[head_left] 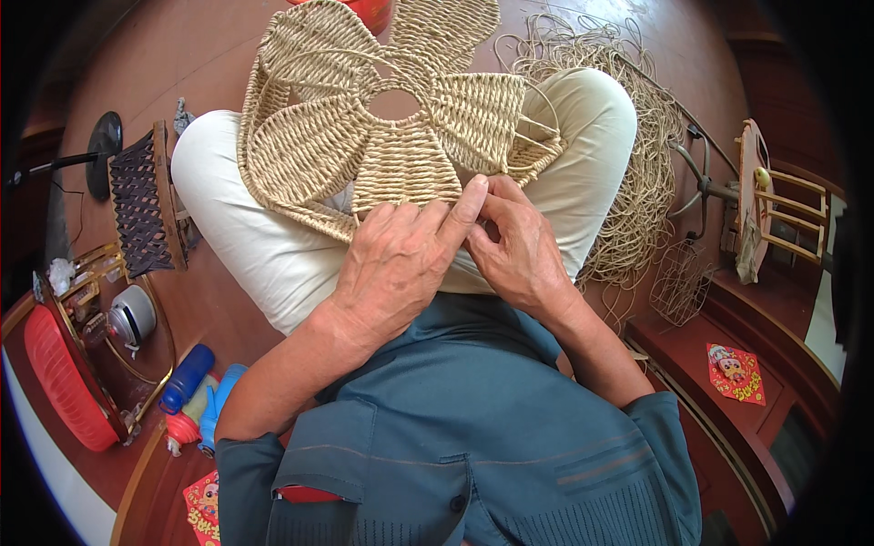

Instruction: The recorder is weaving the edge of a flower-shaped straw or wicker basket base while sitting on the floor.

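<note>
A flower-shaped piece of woven tan cord, with broad petals around an open round centre and a thick curved rim, rests across my bent legs. My left hand has its fingers curled over the lower rim below the bottom petal, with the thumb raised toward the right. Close beside it, my right hand is closed at the rim near the lower-right petals; whatever is between its fingertips is hidden by the fingers. Loose loops of cord arch out from the right side of the weave.
A tangled cord heap lies right, beside a wooden frame and wire basket. At left are a dark woven panel, metal canister, red plastic basket and blue bottle. A red container stands behind.
</note>
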`<state>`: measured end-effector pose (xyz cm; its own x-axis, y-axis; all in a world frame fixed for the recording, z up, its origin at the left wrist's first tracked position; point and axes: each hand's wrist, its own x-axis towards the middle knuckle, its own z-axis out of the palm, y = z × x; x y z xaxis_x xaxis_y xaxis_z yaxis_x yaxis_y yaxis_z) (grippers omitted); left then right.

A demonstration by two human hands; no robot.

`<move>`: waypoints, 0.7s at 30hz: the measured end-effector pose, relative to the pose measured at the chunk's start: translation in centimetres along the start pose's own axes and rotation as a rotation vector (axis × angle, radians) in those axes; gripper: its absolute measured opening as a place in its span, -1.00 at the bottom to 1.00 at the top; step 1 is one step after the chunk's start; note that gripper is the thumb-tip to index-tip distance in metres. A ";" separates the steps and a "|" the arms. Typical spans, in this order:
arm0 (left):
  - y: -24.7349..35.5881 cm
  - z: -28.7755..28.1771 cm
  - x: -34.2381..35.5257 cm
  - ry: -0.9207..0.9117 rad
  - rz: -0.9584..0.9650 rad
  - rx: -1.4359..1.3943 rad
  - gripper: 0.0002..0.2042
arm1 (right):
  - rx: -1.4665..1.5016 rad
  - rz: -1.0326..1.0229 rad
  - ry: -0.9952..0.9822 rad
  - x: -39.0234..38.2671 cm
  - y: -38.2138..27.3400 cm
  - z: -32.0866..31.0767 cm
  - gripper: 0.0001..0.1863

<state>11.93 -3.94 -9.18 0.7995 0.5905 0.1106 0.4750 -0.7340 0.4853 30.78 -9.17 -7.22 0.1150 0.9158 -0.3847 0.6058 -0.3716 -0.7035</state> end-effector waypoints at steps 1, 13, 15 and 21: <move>-0.2 0.2 0.3 0.001 -0.001 0.010 -0.36 | 0.006 0.009 -0.011 0.0 0.1 0.0 -0.75; -1.3 -2.0 -2.1 0.114 -0.224 -0.305 -0.91 | 0.018 -0.181 0.136 -0.5 1.3 1.0 -0.79; -1.5 -2.4 -2.1 0.115 -0.223 -0.286 -0.92 | -0.033 -0.263 0.236 -0.7 1.1 1.5 -0.76; -3.0 -5.3 -2.9 0.119 -0.190 -0.164 -0.89 | -0.237 -0.543 0.295 -0.4 -0.7 3.1 -0.75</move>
<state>6.22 -1.65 -6.36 0.6482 0.7549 0.1001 0.5389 -0.5476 0.6400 27.86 -9.72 -8.41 -0.0655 0.9794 0.1911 0.7914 0.1676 -0.5878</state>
